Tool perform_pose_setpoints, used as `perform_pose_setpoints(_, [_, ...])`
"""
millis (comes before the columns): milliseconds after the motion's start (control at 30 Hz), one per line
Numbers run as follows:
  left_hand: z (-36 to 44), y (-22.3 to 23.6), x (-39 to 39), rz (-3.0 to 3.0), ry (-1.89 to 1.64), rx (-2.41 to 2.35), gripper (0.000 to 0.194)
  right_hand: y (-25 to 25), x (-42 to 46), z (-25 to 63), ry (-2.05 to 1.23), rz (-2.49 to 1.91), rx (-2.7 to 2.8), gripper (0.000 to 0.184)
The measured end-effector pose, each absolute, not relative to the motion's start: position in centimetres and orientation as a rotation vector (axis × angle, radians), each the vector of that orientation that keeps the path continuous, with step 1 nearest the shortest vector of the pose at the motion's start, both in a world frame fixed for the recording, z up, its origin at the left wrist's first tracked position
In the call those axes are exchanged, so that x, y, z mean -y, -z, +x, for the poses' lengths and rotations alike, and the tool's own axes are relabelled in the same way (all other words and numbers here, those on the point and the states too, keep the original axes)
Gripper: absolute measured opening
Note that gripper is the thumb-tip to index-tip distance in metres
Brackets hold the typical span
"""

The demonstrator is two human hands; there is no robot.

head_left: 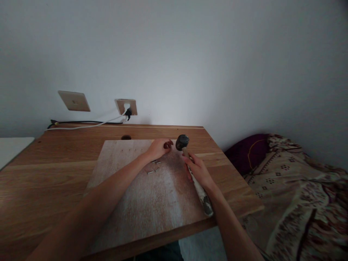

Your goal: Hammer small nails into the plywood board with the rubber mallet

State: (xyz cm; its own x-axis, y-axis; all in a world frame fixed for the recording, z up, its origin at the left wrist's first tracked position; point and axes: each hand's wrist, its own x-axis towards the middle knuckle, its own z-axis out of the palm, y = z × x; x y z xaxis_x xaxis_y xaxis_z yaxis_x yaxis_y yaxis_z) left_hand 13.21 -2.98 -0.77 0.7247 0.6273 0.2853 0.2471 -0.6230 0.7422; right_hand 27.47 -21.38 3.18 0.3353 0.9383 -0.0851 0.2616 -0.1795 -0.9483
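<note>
My right hand point(198, 168) is wrapped around the pale, worn wooden handle of a hammer point(199, 192). Its dark, rounded head is raised just right of my left hand, and the handle slants back toward the front edge. My left hand point(160, 147) rests near the far edge of a pale wooden board point(141, 206), its fingers curled together in a pinch. Whatever sits between those fingertips is too small or hidden to make out. Several loose nails point(150, 172) lie on the board, just in front of my left wrist. A row of small dark marks runs along the board's far left.
The board lies on a wooden table point(46, 174) against a white wall. Behind are a socket point(132, 105) with plugs, a wall plate point(74, 101), and black and white cables point(89, 125). A cable hole point(126, 137) is partly covered. Patterned bedding point(288, 188) lies at right.
</note>
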Motion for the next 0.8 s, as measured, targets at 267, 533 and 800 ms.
perform_pose_setpoints(267, [13.2,1.0,3.0,2.156,-0.712,-0.681,0.046,-4.3,20.5,26.1,-0.892,-1.647,1.18,0.029])
perform_pose_setpoints(533, [12.3,-0.7,2.5,2.211,-0.628,-0.681,0.045,-3.7,20.3,25.3,-0.929,-1.639,1.17,0.033])
perform_pose_setpoints(800, [8.1,-3.9,4.7,2.79,-0.248,-0.507,0.017,-2.8,21.3,26.0,-0.951,-1.598,1.047,0.041])
